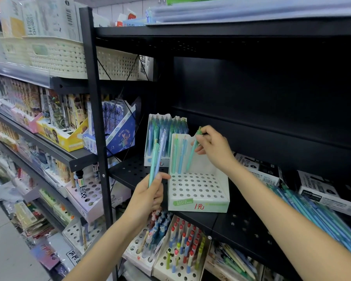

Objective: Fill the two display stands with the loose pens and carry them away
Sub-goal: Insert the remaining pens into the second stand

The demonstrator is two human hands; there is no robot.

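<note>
A person's right hand (212, 147) pinches the top of a mint-green pen (193, 152) between thumb and curled fingers, the pen tilted with its lower tip down at the back row of a white display stand (199, 191) that sits on a black perforated shelf (241, 224). Two more pens, one green (175, 154) and one blue (182, 155), stand upright in the stand's back row just left of the tilted one; the holes in front of them show open. The left hand (148, 194) is wrapped around the lower ends of a small bunch of pens (157, 157), green and pale blue, held upright just left of the stand, with the thumb lying across their barrels and reaching toward the stand's near-left corner. Behind and to the left, a second display stand (164, 136) is packed with blue and green pens and rests on the same shelf. Loose pens (312, 211) in blues and greens lie in a heap on the shelf to the right, near a few boxes (328, 193) with black-and-white labels. The front of the nearer stand carries a green label and a red handwritten price mark.
</note>
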